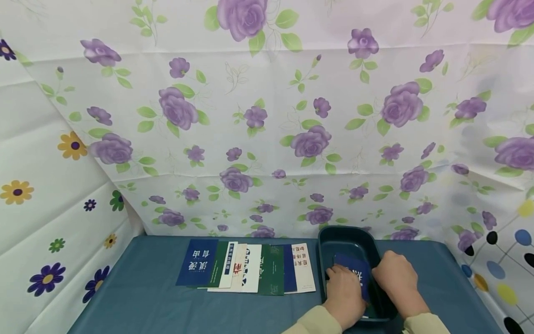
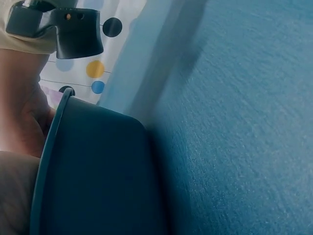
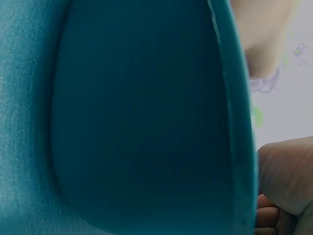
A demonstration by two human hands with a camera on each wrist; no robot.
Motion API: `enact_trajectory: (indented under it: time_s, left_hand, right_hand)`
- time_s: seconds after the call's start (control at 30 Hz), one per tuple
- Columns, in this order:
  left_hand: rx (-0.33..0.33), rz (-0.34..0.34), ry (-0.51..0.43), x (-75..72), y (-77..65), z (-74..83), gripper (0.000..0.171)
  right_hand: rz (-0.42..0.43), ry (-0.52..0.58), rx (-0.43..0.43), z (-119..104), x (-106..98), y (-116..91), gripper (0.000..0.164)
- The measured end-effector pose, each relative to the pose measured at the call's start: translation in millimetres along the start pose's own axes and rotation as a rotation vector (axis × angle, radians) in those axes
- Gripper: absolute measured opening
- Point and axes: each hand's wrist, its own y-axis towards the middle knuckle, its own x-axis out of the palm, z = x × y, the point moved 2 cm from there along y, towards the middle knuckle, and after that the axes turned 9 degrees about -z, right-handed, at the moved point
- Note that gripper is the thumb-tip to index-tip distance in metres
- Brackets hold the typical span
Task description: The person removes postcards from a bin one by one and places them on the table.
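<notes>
A dark teal tray [image 1: 348,232] stands at the right of the table with a dark blue card [image 1: 346,262] inside, white characters showing on its face. My left hand [image 1: 345,294] reaches into the tray and holds this card at its lower left side, covering part of it. On the right rim, my right hand [image 1: 396,277] grips the tray with curled fingers. Those fingers [image 3: 266,215] show just past the rim in the right wrist view. A pale edge lies beneath the left hand at the tray's near end.
Left of the tray, several overlapping cards or booklets lie in a row: a blue one [image 1: 196,262], a green one [image 1: 271,269], a white one [image 1: 306,269] and others. The blue-covered table [image 1: 146,297] meets a flower-printed curtain [image 1: 267,199] at its back edge.
</notes>
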Motion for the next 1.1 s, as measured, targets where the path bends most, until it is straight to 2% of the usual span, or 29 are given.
enact_trajectory:
  time_s: [0.17, 0.37, 0.7, 0.9, 1.1]
  left_hand:
    - [-0.016, -0.012, 0.099, 2.7, 3.7, 2.5, 0.105]
    - [-0.015, 0.006, 0.151, 2.4, 4.1, 3.0, 0.104]
    - [-0.052, 0.114, 0.266, -1.2, 4.3, 1.7, 0.115]
    - [-0.032, 0.137, 0.259, -4.7, 3.4, -0.3, 0.109]
    - [-0.009, 0.146, 0.144, -9.8, -0.9, -2.2, 0.082]
  right_hand:
    - [0.001, -0.002, 0.002, 0.7, 0.7, 1.2, 0.019]
    - [0.0, -0.005, 0.008, 1.0, 1.1, 2.2, 0.019]
    - [0.003, 0.0, 0.009, -0.7, 0.8, 1.4, 0.019]
    - [0.021, -0.001, 0.009, -1.3, 0.6, 0.5, 0.018]
    - [0.019, -0.007, 0.015, -0.8, 1.6, 1.6, 0.02]
